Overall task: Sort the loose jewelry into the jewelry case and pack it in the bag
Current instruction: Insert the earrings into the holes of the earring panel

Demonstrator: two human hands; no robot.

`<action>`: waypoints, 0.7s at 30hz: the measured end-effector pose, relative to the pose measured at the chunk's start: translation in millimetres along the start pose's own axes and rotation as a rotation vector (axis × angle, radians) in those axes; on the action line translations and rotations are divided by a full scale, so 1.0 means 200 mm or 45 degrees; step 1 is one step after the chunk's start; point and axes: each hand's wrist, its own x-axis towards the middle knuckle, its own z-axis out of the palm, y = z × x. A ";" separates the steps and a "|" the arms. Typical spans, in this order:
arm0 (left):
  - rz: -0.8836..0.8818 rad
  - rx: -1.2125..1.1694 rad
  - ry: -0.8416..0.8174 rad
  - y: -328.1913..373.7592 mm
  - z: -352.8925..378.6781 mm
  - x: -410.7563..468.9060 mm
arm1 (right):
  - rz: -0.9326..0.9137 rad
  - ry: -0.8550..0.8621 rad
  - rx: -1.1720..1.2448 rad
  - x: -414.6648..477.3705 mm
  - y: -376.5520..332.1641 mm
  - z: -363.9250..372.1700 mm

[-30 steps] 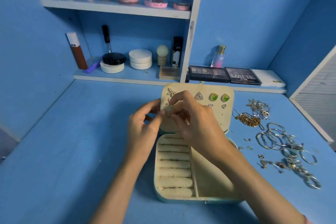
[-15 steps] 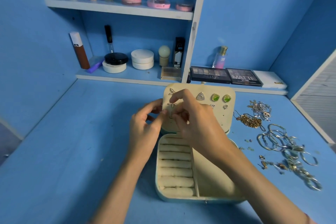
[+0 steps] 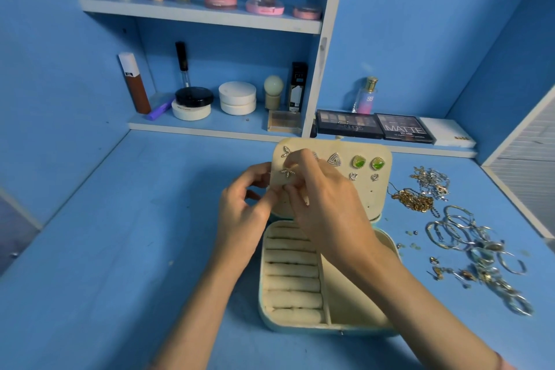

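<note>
An open cream jewelry case (image 3: 292, 282) lies on the blue desk, its lid panel (image 3: 381, 192) standing upright with several earrings pinned in it, among them two green ones (image 3: 368, 163) and a flower-shaped one (image 3: 287, 173). My left hand (image 3: 240, 213) holds the lid's left edge, thumb and fingers around it. My right hand (image 3: 324, 207) pinches a small earring against the panel just below the flower-shaped one; the piece itself is mostly hidden by the fingertips. Loose jewelry lies right of the case: a gold chain (image 3: 413, 201), silver bangles (image 3: 453, 231) and small pieces (image 3: 480, 273).
Shelves behind the desk carry cosmetics: jars (image 3: 237, 97), bottles, eyeshadow palettes (image 3: 375, 126) and a perfume bottle (image 3: 368, 94). A white frame (image 3: 516, 189) borders the desk on the right. No bag is in view.
Both hands stay at the lid panel's left side, with only slight finger movement. The view has shifted a little.
</note>
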 end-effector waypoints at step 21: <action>0.005 0.056 -0.014 -0.05 0.00 0.01 | 0.274 -0.009 0.124 -0.19 0.33 -0.38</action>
